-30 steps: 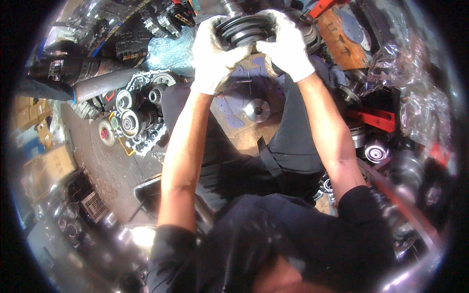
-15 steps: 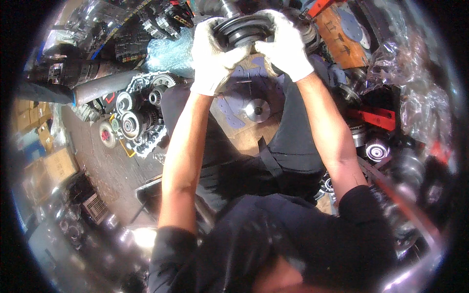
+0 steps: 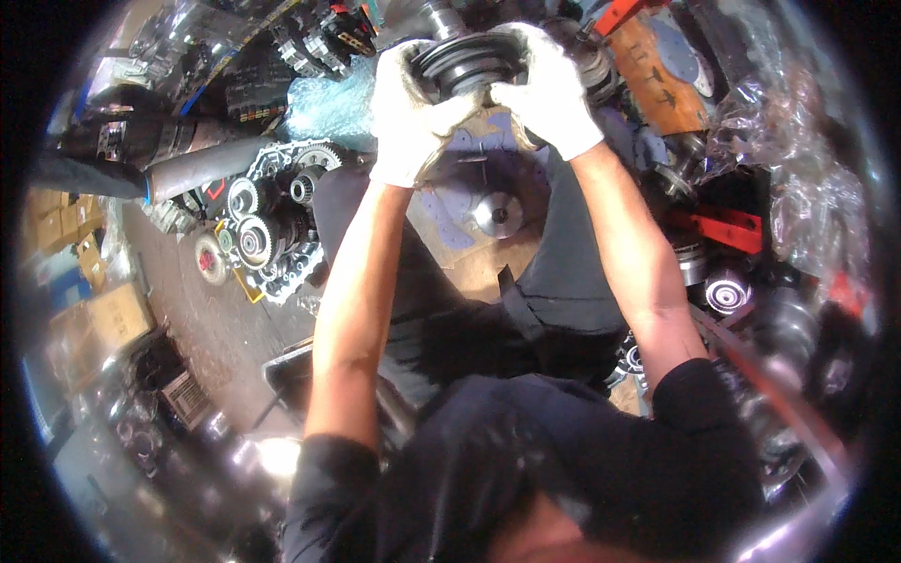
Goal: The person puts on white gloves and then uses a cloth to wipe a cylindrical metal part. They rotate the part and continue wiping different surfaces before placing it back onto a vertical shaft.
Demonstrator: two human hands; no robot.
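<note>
Both my hands wear white gloves and grip a round black part with stepped rings, like a pulley or drum, at the top middle. My left hand wraps its left side, and my right hand wraps its right side, thumbs toward me. Right behind the part stands a shiny metal shaft; whether they touch I cannot tell. Below my hands, between my knees, a silver metal disc with a centre hole lies on brown cardboard marked with purple-grey patches.
On the left floor sits an opened gearbox housing with several gears, beside a small wheel. Bubble wrap lies beyond it. At right are an orange-brown board, a red metal bar, clear plastic wrap and a ringed metal part.
My hands keep their hold on the black part, which has barely moved. The whole view has shifted very slightly.
</note>
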